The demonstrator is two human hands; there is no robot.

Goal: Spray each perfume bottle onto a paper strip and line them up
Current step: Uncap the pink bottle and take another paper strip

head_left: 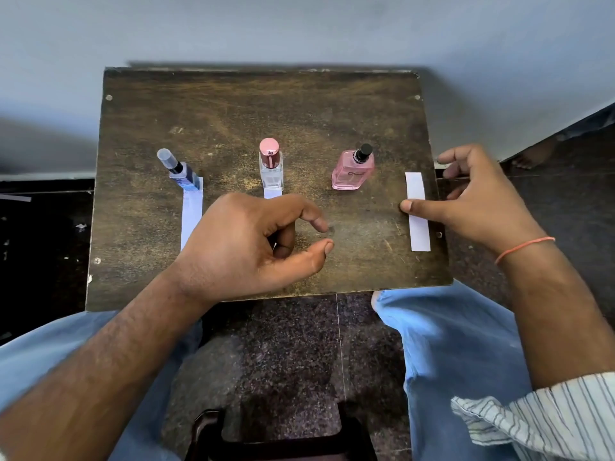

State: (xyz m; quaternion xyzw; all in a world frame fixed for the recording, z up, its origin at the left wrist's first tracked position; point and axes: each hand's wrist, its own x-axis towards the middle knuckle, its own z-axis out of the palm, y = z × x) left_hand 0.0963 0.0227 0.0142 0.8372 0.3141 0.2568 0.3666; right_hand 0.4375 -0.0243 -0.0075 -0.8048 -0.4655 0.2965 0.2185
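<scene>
Three perfume bottles stand in a row on the dark wooden board [233, 104]: a blue bottle [184, 174] with a clear cap at left, a clear bottle [271, 168] with a rose cap in the middle, and a pink bottle [352, 173] with a black cap at right. A paper strip [192, 211] lies in front of the blue bottle. A second strip [273, 194] lies in front of the clear bottle, mostly hidden by my left hand [246, 247], which hovers with loosely curled fingers and holds nothing. My right hand [472, 201] touches a third strip [417, 211] near the board's right edge with its thumb.
The board is small and sits on my lap above a dark speckled floor [299, 344]. A pale wall [299, 28] rises just behind it. Scraps of paper [16, 197] lie on the floor at left. Another person's bare foot [532, 158] shows at far right.
</scene>
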